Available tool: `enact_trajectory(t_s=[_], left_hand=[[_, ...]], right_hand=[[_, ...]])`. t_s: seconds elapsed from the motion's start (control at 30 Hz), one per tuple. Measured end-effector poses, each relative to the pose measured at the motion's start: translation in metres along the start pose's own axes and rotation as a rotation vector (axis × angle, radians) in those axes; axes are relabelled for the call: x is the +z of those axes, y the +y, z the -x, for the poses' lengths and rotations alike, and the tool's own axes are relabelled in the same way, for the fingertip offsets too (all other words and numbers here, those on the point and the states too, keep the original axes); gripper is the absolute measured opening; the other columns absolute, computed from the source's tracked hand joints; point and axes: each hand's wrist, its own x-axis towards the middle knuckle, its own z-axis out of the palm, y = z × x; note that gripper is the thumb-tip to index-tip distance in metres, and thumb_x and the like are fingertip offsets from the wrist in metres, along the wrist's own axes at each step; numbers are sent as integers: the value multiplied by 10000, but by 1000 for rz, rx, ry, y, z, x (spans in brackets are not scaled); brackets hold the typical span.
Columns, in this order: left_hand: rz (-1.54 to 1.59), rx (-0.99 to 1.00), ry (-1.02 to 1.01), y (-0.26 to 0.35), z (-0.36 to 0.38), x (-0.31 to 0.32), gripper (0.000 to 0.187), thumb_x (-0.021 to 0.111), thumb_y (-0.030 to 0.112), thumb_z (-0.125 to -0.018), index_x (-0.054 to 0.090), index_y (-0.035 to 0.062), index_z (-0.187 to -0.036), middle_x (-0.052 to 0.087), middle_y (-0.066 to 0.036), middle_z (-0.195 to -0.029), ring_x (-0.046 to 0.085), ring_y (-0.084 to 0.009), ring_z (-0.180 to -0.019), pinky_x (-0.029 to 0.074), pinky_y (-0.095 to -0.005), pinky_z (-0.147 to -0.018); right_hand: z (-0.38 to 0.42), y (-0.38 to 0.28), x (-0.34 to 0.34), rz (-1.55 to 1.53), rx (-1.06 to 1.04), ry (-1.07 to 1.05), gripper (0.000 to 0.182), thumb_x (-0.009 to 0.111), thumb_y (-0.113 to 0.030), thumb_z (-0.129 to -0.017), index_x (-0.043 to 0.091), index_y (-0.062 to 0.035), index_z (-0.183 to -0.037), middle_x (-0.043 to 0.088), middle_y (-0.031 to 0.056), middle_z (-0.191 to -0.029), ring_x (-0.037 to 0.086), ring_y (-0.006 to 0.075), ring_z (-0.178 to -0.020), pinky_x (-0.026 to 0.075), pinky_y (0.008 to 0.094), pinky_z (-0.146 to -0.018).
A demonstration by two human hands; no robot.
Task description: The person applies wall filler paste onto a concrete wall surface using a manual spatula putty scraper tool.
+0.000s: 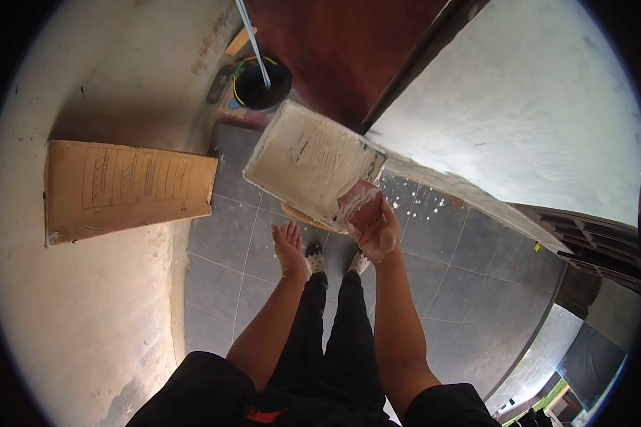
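My right hand [379, 238] is closed round a flat reddish-brown piece [365, 209] with white paste smeared across it; its exact kind I cannot tell. The piece overlaps the near right corner of a pale tray [310, 160], which is coated with whitish paste and has ridged lines on its floor. Palm up and holding nothing, my left hand [289, 249] is below the tray's near edge, fingers stretched out. White residue shows on my right palm. Under the tray's near side a tan rounded edge [303, 217] peeks out.
A cardboard box [132, 183] stands against the left wall. Beyond the tray is a black bucket [262, 89] with a pale pole in it, before a dark red door [327, 43]. White spatters dot the grey tiles [438, 235] beside the whitish right wall [534, 107].
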Motion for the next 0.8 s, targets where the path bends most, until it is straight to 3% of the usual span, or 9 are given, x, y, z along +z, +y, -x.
enact_trajectory(t_s=[0.1,0.23,0.37,0.43,0.57,0.63,0.67,0.77,0.8], left_hand=[[13,90,-92,30,24,21,888,253,665,-1022,284,-62,-1531,399,-187,-1562,366,-276,-1464,220,-383,-1227],[10,308,-291,66,53,56,876,212,654,-1033,271,-61,-1535,372,-190,-1579,349,-299,-1469,205,-401,-1233],[32,498,-478,119,83,123,873,237,673,-1022,292,-25,-1543,378,-188,-1574,348,-304,-1470,218,-417,-1229],[70,627,-593,156,105,174,892,230,696,-1010,314,-17,-1538,372,-186,-1579,329,-307,-1480,201,-427,-1233],[-32,1165,-955,239,208,284,958,159,725,-991,337,-55,-1518,346,-199,-1591,275,-312,-1504,150,-446,-1245],[12,1375,-1130,271,259,340,958,137,730,-987,383,-39,-1501,353,-206,-1584,299,-318,-1493,159,-466,-1244],[15,1389,-1152,284,292,362,958,137,730,-987,383,-39,-1501,353,-206,-1584,299,-318,-1493,159,-466,-1244],[-110,1830,-1297,308,404,409,880,246,696,-1003,425,-22,-1479,380,-219,-1562,369,-342,-1455,275,-501,-1204],[-89,1895,-1373,310,426,431,800,305,633,-1022,434,-12,-1477,375,-223,-1564,364,-347,-1458,292,-487,-1196]], right_hand=[[25,-18,36,-29,-36,-67,477,463,-433,-1032,509,-121,-1390,644,129,-1314,678,309,-1128,640,475,-793],[68,-57,83,-117,-84,-203,449,485,-417,-1025,552,-136,-1369,628,98,-1352,628,309,-1208,598,510,-900],[128,-127,159,-172,-282,-165,458,519,-449,-1012,556,-149,-1357,605,75,-1368,598,286,-1233,568,493,-937],[156,-177,189,-215,-381,-282,469,563,-451,-993,554,-164,-1364,581,74,-1396,575,292,-1262,541,497,-976],[237,-282,264,-267,-677,-519,435,526,-386,-1012,524,-129,-1363,554,97,-1419,570,327,-1274,523,529,-1018],[288,-324,304,-313,-811,-554,436,529,-364,-1015,514,-90,-1354,566,121,-1389,581,334,-1256,523,526,-1034],[312,-344,318,-296,-865,-598,443,526,-366,-1018,506,-76,-1351,566,127,-1381,580,334,-1256,523,522,-1042],[372,-400,351,-212,-1036,-633,458,515,-376,-1024,489,-53,-1348,561,135,-1361,584,333,-1245,534,519,-1039],[386,-423,356,-200,-1080,-654,458,518,-380,-1022,487,-54,-1342,558,133,-1348,589,331,-1232,549,524,-1015]])
